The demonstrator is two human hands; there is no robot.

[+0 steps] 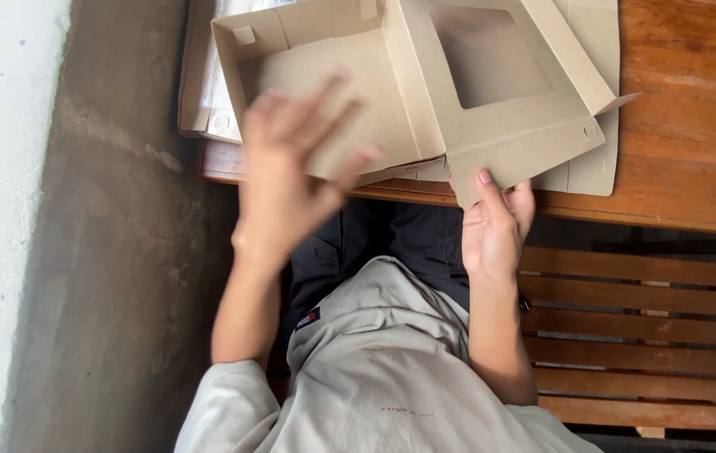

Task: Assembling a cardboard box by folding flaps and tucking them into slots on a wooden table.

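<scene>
Folding of a windowed cardboard box was under way at the bench edge. Right hand pinched the lid flap at five o'clock; left hand, blurred, hovered spread and empty over the tray. Tucking the flap likely called for both hands.

Home porch: wooden table, slatted bench

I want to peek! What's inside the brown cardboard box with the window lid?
Nothing shows inside the cardboard box, only its bare brown floor. The left hand is blurred and covers the near part, so that bit stays hidden. The right hand holds the lid's edge.
</scene>
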